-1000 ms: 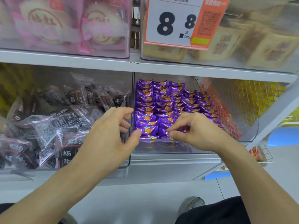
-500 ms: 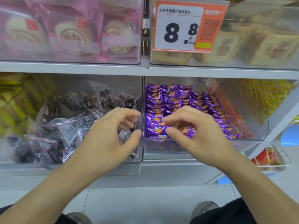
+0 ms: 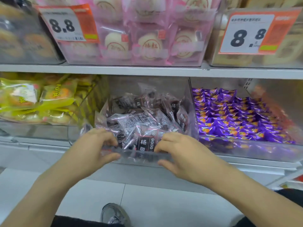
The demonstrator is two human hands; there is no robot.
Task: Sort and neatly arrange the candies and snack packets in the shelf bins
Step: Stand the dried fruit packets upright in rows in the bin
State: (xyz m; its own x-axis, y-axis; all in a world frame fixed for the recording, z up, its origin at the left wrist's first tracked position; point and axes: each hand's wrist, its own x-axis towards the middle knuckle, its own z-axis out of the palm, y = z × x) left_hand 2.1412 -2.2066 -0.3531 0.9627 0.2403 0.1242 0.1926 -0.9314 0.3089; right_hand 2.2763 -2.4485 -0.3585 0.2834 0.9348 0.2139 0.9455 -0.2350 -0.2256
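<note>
your left hand [image 3: 91, 149] and right hand [image 3: 182, 154] both grip the front lip of the clear middle bin [image 3: 141, 158] on the lower shelf, fingers curled over the rim into the bin and thumbs pressed against its outer face. the two hands sit apart, with a dark packet printed in white characters [image 3: 144, 144] showing between them at the front. that bin holds a loose heap of dark plum snack packets [image 3: 141, 118], lying at mixed angles. just to the right, a second clear bin [image 3: 246, 149] holds purple wrapped candies [image 3: 232, 118] laid in tidy rows. to the left, a bin holds yellow-green snack packets [image 3: 37, 102]. on the shelf above, pink-wrapped round cakes [image 3: 150, 45] fill a clear bin between two orange price tags [image 3: 68, 25] reading 8.8.
</note>
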